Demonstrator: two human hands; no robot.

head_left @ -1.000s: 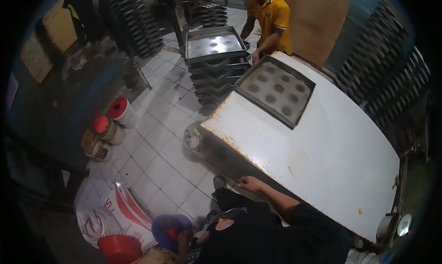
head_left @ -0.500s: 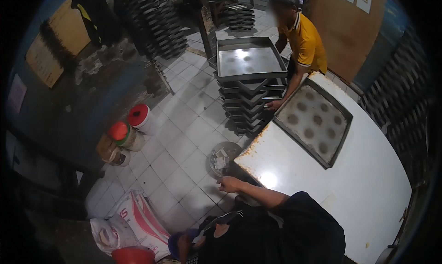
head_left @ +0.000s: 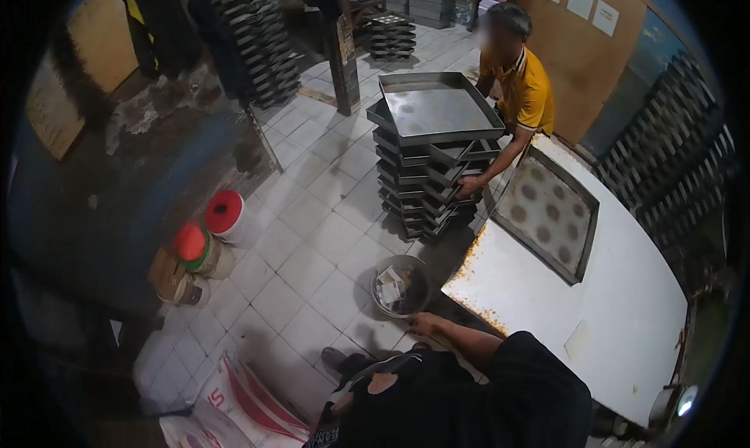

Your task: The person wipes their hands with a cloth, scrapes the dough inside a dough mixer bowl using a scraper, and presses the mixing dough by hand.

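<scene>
My right hand hangs low beside the white table, its fingers loosely curled and apart, with nothing visible in them. Nearest to it in the view is a round bucket with scraps of packaging inside, standing on the floor. I cannot make out any contact between hand and bucket. My left hand is out of sight. Ahead, a person in a yellow shirt bends behind a tall stack of metal baking trays, one hand on the side of the stack. The top tray faces up.
A baking tray with round dark marks lies on the white table, whose near edge is rusty. Lidded buckets line the left. A printed sack lies at lower left. More tray stacks stand behind, near a post.
My view has shifted. My left hand and the blue container near it have left the picture. The tray stack now looks turned and more slanted, with the other person's hand still at its side.
</scene>
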